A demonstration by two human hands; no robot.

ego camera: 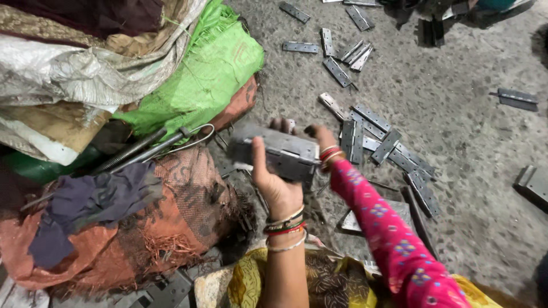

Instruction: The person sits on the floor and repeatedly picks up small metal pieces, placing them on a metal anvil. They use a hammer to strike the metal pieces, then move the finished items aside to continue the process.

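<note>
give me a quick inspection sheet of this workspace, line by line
surface: rough grey speckled concrete floor, dusty.
job's things: stack of flat grey metal hinges held between both hands; it looks blurred.
clutter: loose grey metal hinges scattered over the floor; green woven plastic sack, torn orange mesh sack and dark purple cloth rag piled to one side.
hands: left hand grips the stack from below, bangles on the wrist; right hand, pink patterned sleeve, holds its far end.
cables: nothing seen; a thin metal rod with a looped end lies on the sacks.
surroundings: more hinges at the far edge, dim.
</note>
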